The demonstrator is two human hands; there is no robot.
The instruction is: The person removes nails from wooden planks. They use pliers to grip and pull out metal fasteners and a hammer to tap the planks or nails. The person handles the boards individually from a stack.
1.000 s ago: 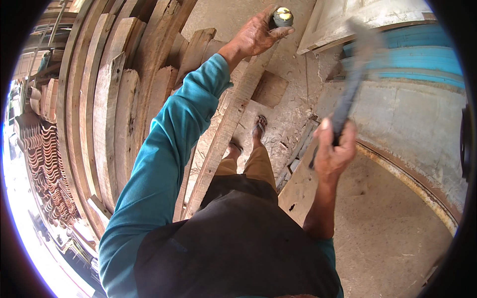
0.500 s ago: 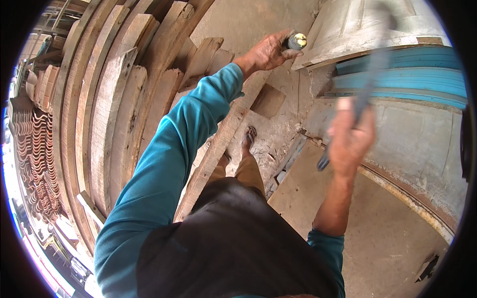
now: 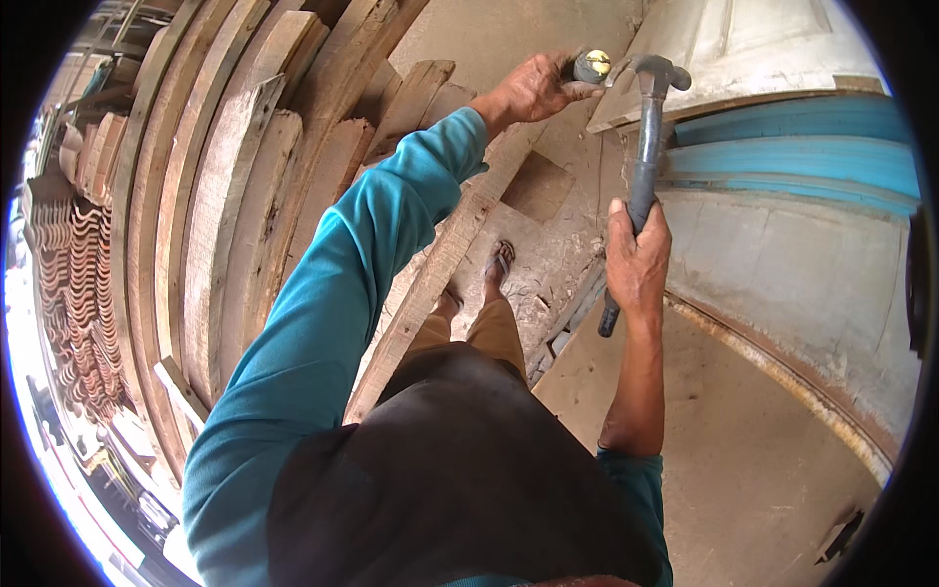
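Note:
My left hand (image 3: 533, 93) is stretched forward and wrapped round a dark, round-ended tool handle (image 3: 592, 66) with a worn yellow end. The rest of that tool is hidden behind the fingers. Below it runs a long wooden beam (image 3: 445, 259), slanting from beside my legs up toward my left hand; whether the tool touches the beam I cannot tell. In my right hand (image 3: 638, 259) is a claw hammer (image 3: 647, 137), gripped around the middle of its dark shaft. Its head stands just right of the yellow end, apart from it.
Several rough timber planks (image 3: 220, 235) lean in a stack at the left, with wavy reddish tiles (image 3: 83, 293) beyond. Pale panelled doors (image 3: 753, 39) and blue boards (image 3: 797, 147) lie to the right. A brown sheet (image 3: 724, 430) stands at lower right. My sandalled feet (image 3: 501, 259) are on a dusty floor.
My right hand has swung the hammer left, bringing its head down close to the tool's yellow end. My left hand keeps its hold on the tool. The view has shifted slightly.

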